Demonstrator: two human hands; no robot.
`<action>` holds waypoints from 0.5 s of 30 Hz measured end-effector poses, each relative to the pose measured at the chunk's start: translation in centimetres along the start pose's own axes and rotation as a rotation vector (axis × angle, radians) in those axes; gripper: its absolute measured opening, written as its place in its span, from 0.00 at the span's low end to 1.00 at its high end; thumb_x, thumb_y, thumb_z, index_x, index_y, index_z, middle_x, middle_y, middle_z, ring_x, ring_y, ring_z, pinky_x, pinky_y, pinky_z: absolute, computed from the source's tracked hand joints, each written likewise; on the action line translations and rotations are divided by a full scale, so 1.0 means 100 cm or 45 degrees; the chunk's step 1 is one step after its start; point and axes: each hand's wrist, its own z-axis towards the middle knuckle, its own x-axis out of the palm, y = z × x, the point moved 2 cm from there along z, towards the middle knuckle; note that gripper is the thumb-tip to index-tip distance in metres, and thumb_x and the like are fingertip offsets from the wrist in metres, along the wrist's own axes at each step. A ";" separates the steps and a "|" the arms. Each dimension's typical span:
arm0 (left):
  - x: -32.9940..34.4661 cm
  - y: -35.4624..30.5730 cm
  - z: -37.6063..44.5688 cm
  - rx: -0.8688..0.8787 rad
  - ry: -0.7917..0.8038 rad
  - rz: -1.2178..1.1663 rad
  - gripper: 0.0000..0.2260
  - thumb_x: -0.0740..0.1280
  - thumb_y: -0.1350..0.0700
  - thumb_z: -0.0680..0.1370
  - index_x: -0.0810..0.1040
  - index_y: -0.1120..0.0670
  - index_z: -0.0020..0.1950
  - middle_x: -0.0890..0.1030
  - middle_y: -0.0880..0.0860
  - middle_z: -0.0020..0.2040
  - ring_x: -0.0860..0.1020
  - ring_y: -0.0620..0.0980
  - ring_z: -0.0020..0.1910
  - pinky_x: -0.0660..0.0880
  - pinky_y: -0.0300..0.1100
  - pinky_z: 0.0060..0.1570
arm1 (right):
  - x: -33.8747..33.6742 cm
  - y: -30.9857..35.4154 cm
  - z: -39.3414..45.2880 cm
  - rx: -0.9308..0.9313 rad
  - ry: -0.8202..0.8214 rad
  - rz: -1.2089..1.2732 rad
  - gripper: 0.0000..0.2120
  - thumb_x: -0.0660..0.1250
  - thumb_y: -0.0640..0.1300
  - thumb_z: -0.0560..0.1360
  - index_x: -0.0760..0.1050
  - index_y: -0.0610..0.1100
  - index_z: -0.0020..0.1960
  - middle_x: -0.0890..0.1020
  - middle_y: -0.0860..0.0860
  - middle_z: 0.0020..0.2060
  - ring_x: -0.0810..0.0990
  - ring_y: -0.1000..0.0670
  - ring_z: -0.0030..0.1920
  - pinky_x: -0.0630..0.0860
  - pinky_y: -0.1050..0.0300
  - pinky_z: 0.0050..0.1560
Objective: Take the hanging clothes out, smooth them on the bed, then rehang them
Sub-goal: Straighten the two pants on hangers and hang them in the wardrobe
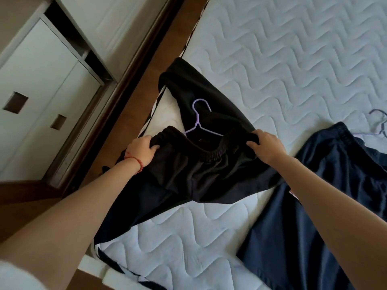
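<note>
Black trousers point(201, 174) with an elastic waistband lie on the white quilted bed point(272, 59). My left hand point(142, 149) grips the waistband's left end, and my right hand point(266, 146) grips its right end. A lilac hanger point(198, 120) rests on another black garment point(209, 97) just beyond the waistband. Navy blue trousers point(314, 206) are spread out on the bed to the right. A second lilac hanger point(380, 124) lies beyond them at the right edge, partly out of view.
The bed's brown wooden frame point(146, 70) runs along the left side of the mattress. Past it stand a white wardrobe point(41, 80) with recessed handles and a strip of brown floor point(18, 210).
</note>
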 end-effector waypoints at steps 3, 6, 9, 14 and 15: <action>-0.007 0.002 -0.016 0.054 -0.089 -0.057 0.11 0.62 0.54 0.78 0.72 0.63 0.45 0.78 0.62 0.43 0.77 0.63 0.45 0.74 0.53 0.46 | 0.002 0.000 -0.015 0.001 0.050 0.007 0.21 0.63 0.49 0.76 0.66 0.41 0.66 0.74 0.41 0.62 0.73 0.40 0.62 0.69 0.50 0.58; -0.020 -0.003 -0.040 0.159 -0.300 -0.145 0.10 0.62 0.58 0.78 0.74 0.65 0.48 0.79 0.63 0.45 0.77 0.63 0.46 0.71 0.52 0.50 | 0.002 0.000 -0.032 0.013 0.051 0.045 0.21 0.64 0.46 0.75 0.65 0.40 0.65 0.72 0.42 0.63 0.72 0.40 0.61 0.70 0.48 0.59; -0.036 -0.005 -0.068 0.301 -0.413 -0.231 0.08 0.64 0.61 0.76 0.75 0.66 0.48 0.80 0.63 0.44 0.78 0.62 0.44 0.70 0.52 0.48 | -0.004 0.000 -0.051 0.002 -0.016 0.140 0.19 0.65 0.43 0.74 0.66 0.41 0.63 0.72 0.42 0.63 0.74 0.40 0.60 0.70 0.48 0.58; -0.074 -0.008 -0.120 0.456 -0.437 -0.361 0.08 0.65 0.60 0.73 0.77 0.65 0.47 0.82 0.60 0.42 0.79 0.61 0.42 0.75 0.54 0.47 | -0.030 0.008 -0.089 -0.135 -0.131 0.171 0.22 0.65 0.43 0.75 0.65 0.45 0.67 0.75 0.45 0.63 0.72 0.41 0.63 0.70 0.50 0.55; -0.083 -0.009 -0.131 0.460 -0.457 -0.372 0.09 0.65 0.59 0.73 0.77 0.65 0.47 0.82 0.60 0.42 0.79 0.60 0.42 0.75 0.49 0.46 | -0.037 0.011 -0.098 -0.162 -0.161 0.168 0.22 0.64 0.44 0.75 0.65 0.46 0.68 0.76 0.45 0.62 0.72 0.42 0.62 0.69 0.52 0.53</action>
